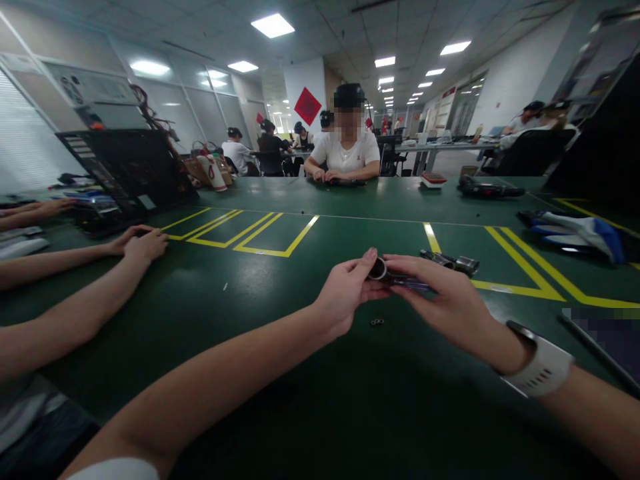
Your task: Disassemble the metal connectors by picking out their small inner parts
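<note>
My left hand (347, 290) grips a dark metal cylindrical part (379, 269) with a round open end, its thumb on top and fingers beneath. My right hand (445, 297) closes on the same part from the right, fingers along the top and thumb below. A thin, shiny purplish piece (413, 284) shows between the right fingers and thumb; I cannot tell whether it belongs to the part. Just behind the right hand lie more metal cylindrical parts (466, 265). Small metal nuts or rings (377, 322) rest on the green table below the hands.
Yellow tape (263, 252) marks the green table (240, 360). Another person's hands (143, 243) rest at left. A person in white (345, 157) sits opposite. Blue-white gloves (575, 233), a black device (490, 188) and a dark flat screen (607, 340) lie at right.
</note>
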`<state>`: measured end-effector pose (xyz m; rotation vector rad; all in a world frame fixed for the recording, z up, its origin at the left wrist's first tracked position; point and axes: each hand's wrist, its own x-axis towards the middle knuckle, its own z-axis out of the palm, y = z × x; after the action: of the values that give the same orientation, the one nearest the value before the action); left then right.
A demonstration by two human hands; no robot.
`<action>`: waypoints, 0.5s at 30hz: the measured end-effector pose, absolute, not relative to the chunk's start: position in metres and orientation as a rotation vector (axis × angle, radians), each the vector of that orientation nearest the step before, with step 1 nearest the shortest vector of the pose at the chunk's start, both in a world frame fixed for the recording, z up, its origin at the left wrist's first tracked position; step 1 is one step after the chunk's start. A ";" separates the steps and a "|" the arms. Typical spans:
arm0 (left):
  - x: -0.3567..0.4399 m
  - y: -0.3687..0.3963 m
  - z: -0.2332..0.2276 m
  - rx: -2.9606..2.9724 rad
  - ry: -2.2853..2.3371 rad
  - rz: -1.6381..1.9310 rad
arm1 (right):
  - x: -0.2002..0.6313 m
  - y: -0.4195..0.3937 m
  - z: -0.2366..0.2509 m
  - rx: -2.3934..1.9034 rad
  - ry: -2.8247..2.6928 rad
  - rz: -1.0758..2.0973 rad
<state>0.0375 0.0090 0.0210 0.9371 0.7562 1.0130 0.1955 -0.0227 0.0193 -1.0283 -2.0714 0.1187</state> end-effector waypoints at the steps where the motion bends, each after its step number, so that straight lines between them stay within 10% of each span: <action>1: 0.036 0.008 0.023 0.921 0.749 0.998 | 0.196 -0.025 0.021 -1.074 -2.042 0.113; 15: 0.028 0.029 0.007 0.883 0.804 1.101 | 0.223 -0.040 0.020 -1.208 -1.299 0.839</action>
<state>0.0275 0.0289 0.0067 0.8827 0.8044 1.1009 0.2227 -0.0397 0.0204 -1.2081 -1.2991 0.8391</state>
